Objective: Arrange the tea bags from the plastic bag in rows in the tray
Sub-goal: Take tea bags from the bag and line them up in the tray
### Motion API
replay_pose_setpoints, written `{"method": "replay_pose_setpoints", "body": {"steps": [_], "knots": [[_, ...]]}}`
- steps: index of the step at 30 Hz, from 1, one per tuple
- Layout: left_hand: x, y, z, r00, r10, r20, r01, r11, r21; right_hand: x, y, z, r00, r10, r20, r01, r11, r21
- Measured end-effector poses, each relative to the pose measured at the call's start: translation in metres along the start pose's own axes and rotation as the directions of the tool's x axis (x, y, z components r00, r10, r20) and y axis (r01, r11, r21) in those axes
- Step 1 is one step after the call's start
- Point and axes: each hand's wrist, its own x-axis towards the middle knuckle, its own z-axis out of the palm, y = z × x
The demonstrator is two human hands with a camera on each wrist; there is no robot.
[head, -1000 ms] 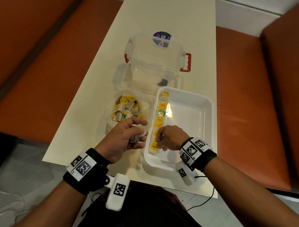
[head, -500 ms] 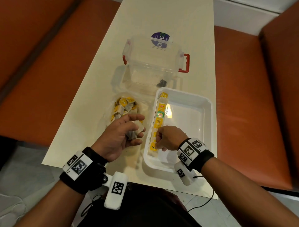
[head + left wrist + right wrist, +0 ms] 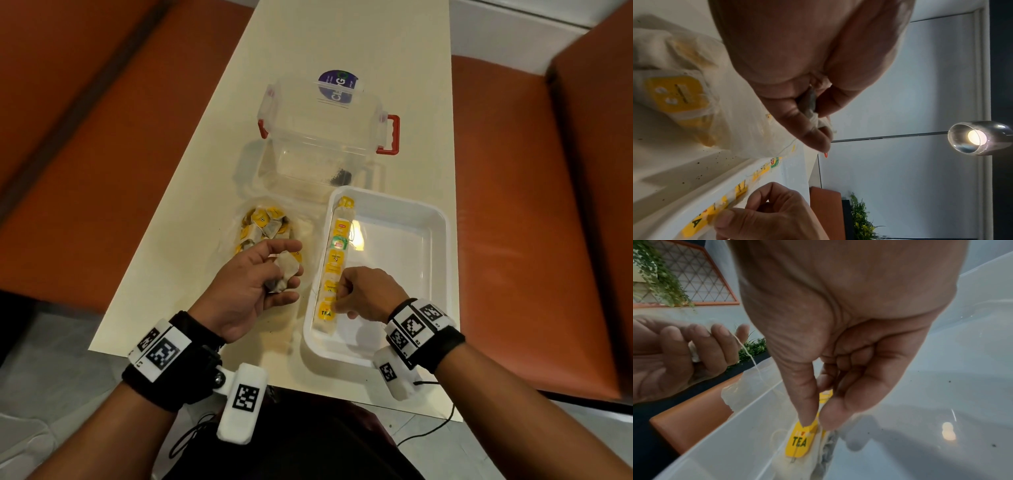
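Lying along the left wall of the white tray point(image 3: 440, 274), a single row of tea bags point(image 3: 337, 260) is leaving the tray's right side bare, while the plastic bag point(image 3: 262, 224) beside it is holding more. The left hand point(image 3: 246, 284) is cupping one tea bag point(image 3: 286, 272); the right hand point(image 3: 368, 294) is pinching the nearest yellow tag point(image 3: 799, 439).

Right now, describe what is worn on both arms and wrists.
Both forearms are bare, no sleeves. Each wrist wears a black band carrying white square-code tags. A white camera block with its own code tag hangs under each wrist. A thin black cable trails from the right one.
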Motion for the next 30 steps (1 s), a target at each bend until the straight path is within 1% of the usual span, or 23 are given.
{"method": "replay_pose_setpoints", "body": {"steps": [4,7,12,16,18,21,23,28,30], "knots": [[-0.001,-0.003,0.0,1.0,0.004,0.021,-0.005,0.999,0.047,-0.006,0.006,-0.003,0.998,0.006,-0.069,0.002,0.994,0.108],[0.0,-0.005,0.005,0.999,-0.001,0.043,-0.001,1.0,0.03,-0.016,0.004,-0.01,0.992,-0.035,-0.124,0.063,0.971,0.23],[0.005,-0.012,0.015,0.997,0.003,0.081,-0.003,1.0,0.002,-0.042,-0.009,-0.021,0.977,-0.119,-0.176,0.188,0.869,0.458],[0.009,-0.016,0.026,0.995,0.009,0.095,-0.009,1.0,-0.002,-0.06,-0.016,-0.03,0.969,-0.163,-0.183,0.24,0.786,0.57],[0.01,-0.017,0.031,0.994,0.018,0.108,-0.019,1.0,0.006,-0.064,-0.016,-0.031,0.969,-0.168,-0.182,0.244,0.776,0.582],[0.012,-0.018,0.038,0.992,0.021,0.126,-0.023,1.0,0.009,-0.065,-0.012,-0.032,0.965,-0.166,-0.201,0.252,0.794,0.554],[0.013,-0.018,0.042,0.991,0.022,0.129,-0.024,1.0,0.011,-0.065,-0.009,-0.033,0.963,-0.159,-0.219,0.257,0.789,0.558],[0.016,-0.018,0.047,0.99,-0.017,0.139,0.017,1.0,-0.002,-0.068,0.0,-0.039,0.955,-0.109,-0.274,0.261,0.745,0.614],[0.018,-0.019,0.048,0.99,-0.023,0.139,0.019,0.999,0.032,-0.068,0.003,-0.042,0.953,-0.084,-0.292,0.258,0.733,0.63]]}}
